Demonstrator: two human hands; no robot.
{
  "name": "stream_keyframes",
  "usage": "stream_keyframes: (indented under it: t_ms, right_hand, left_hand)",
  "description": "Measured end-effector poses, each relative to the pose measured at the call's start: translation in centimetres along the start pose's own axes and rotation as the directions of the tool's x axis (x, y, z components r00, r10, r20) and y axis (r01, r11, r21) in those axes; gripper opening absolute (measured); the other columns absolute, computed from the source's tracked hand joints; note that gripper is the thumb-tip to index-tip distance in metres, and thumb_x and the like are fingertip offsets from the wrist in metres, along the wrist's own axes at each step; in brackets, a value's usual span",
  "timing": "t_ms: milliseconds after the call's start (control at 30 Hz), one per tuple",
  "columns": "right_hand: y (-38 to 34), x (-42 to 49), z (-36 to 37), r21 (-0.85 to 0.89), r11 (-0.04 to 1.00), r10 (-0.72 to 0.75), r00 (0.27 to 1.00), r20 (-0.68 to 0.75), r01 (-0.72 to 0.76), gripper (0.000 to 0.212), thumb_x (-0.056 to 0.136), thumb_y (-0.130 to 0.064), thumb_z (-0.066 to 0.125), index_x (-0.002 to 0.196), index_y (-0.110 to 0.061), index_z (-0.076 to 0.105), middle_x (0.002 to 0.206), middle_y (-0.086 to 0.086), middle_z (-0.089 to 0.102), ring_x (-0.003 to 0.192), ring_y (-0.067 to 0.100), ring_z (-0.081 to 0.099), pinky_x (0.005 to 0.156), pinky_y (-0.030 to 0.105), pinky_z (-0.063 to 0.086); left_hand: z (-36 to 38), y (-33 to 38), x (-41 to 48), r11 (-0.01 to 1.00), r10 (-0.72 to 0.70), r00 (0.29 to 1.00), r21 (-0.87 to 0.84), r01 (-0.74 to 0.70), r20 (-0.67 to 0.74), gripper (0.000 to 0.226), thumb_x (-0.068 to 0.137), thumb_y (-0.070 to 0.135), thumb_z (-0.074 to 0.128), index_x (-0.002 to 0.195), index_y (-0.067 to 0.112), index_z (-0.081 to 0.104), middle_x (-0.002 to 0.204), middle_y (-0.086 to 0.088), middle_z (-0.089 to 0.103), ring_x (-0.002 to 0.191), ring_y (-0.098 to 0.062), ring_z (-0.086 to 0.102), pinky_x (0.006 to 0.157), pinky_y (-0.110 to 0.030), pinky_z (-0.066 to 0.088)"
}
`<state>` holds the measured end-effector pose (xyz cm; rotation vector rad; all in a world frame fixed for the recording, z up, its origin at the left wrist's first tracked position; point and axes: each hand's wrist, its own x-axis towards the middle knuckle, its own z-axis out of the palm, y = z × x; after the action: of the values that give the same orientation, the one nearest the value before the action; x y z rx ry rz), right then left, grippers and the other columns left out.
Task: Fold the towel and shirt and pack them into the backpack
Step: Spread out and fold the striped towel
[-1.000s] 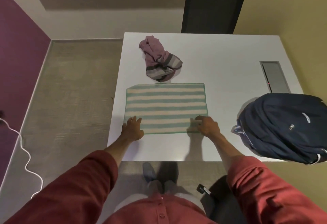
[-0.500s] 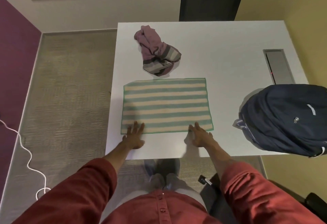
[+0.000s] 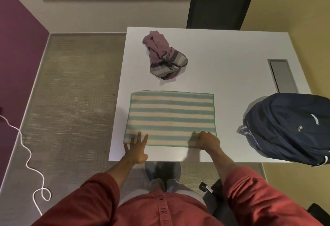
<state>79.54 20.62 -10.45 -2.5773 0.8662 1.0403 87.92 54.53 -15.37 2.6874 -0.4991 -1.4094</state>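
Left hand [image 3: 136, 150] flat, fingers splayed on towel [image 3: 170, 117] (near edge); right hand [image 3: 208, 140] curled, pinching hem.

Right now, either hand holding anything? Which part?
The right hand has its fingers curled on the striped towel at its near right corner. The left hand lies open and flat at the near left corner, gripping nothing.

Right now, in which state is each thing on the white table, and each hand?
Green and cream striped towel: spread flat, not yet folded.
Pink and grey striped shirt: crumpled in a heap, beyond the towel.
Dark blue fabric backpack: lying at the table's right edge; whether it is zipped cannot be told.
Left hand: open, fingers spread on the towel's near left corner.
Right hand: curled on the near right corner.
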Motion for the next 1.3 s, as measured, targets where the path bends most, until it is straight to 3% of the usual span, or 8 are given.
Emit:
stream_keyframes:
  t_ms: [67,133,200,467,633,933,1133,1300]
  right_hand:
    - [0.0,-0.1,0.2,0.000,1.000,-0.021,0.999,-0.025,0.021,0.038,0.095,-0.045,0.063,0.122,-0.020,0.065,0.119,0.006,0.073,0.111,0.031,0.070,0.097,0.043,0.052]
    - [-0.3,-0.3,-0.1,0.004,0.999,-0.037,0.998,-0.041,0.037,0.031,0.096,-0.036,0.059,0.121,-0.020,0.066,0.120,0.007,0.073,0.111,0.031,0.069,0.098,0.044,0.050]
    - [-0.6,-0.6,-0.4,0.012,0.998,-0.054,0.998,-0.041,0.054,0.031,0.095,-0.028,0.058,0.123,-0.020,0.067,0.122,0.007,0.074,0.114,0.032,0.069,0.100,0.044,0.049]
    - [-1.0,0.3,-1.1,0.117,0.967,-0.212,0.970,-0.121,0.226,0.055,0.096,-0.033,0.066,0.149,-0.027,0.051,0.152,0.005,0.049,0.139,0.036,0.053,0.115,0.054,0.040]
    - [-0.6,4.5,-1.4,0.086,0.959,-0.268,0.963,-0.043,0.270,0.103,0.099,-0.057,0.065,0.171,-0.029,-0.003,0.179,0.006,-0.011,0.166,0.031,0.003,0.129,0.062,0.009]
    - [-0.8,11.4,-4.0,0.053,0.957,-0.277,0.955,-0.109,0.284,0.101,0.100,-0.050,0.060,0.171,-0.025,-0.006,0.179,0.008,-0.014,0.166,0.028,0.000,0.130,0.062,0.010]
    - [-0.5,14.0,-5.4,0.061,0.958,-0.273,0.957,-0.100,0.279,0.092,0.104,-0.040,0.054,0.172,-0.023,-0.007,0.178,0.008,-0.019,0.166,0.028,-0.005,0.131,0.061,0.006]
    - [-1.8,14.7,-6.6,0.048,0.967,-0.244,0.962,-0.126,0.252,0.099,0.100,-0.043,0.060,0.172,-0.022,-0.004,0.179,0.009,-0.013,0.166,0.029,-0.002,0.129,0.063,0.012]
  left_hand:
    - [0.2,0.6,-0.6,1.000,0.009,0.989,0.004,-0.009,-0.149,0.093,0.103,0.035,0.064,0.172,0.034,0.002,0.180,-0.006,-0.010,0.165,-0.037,0.004,0.130,-0.060,0.009]
    - [-0.4,1.2,-1.0,1.000,-0.010,0.939,-0.031,-0.001,-0.344,0.073,0.099,0.031,0.068,0.164,0.023,0.034,0.167,-0.011,0.035,0.149,-0.036,0.042,0.120,-0.053,0.037]
    - [-1.2,1.3,-0.7,0.998,-0.032,0.910,-0.054,0.010,-0.413,0.066,0.098,0.031,0.070,0.157,0.017,0.043,0.153,-0.011,0.048,0.136,-0.033,0.052,0.110,-0.048,0.047]
    - [-2.1,-0.1,2.3,0.997,0.081,0.940,0.008,-0.082,-0.332,0.090,0.104,0.042,0.064,0.172,0.026,0.006,0.180,-0.007,-0.005,0.166,-0.032,0.006,0.131,-0.057,0.015]
    - [-5.8,0.8,5.3,0.998,0.059,0.940,0.010,-0.059,-0.337,0.089,0.109,0.042,0.053,0.171,0.025,-0.008,0.179,-0.007,-0.016,0.166,-0.032,-0.001,0.132,-0.056,0.012]
    - [-14.0,0.8,12.7,0.999,-0.024,0.934,-0.053,0.006,-0.357,0.085,0.110,0.039,0.044,0.171,0.020,-0.012,0.178,-0.007,-0.018,0.166,-0.028,-0.009,0.132,-0.059,0.009]
    - [-13.8,2.3,12.6,0.995,-0.089,0.896,-0.086,0.057,-0.436,0.080,0.106,0.042,0.052,0.170,0.011,0.014,0.167,-0.020,0.032,0.147,-0.041,0.040,0.113,-0.057,0.042]
    - [-12.6,1.5,13.4,0.989,-0.137,0.931,-0.101,0.109,-0.338,0.088,0.109,0.052,0.043,0.171,0.024,-0.013,0.179,-0.009,-0.016,0.166,-0.032,-0.004,0.130,-0.060,0.007]
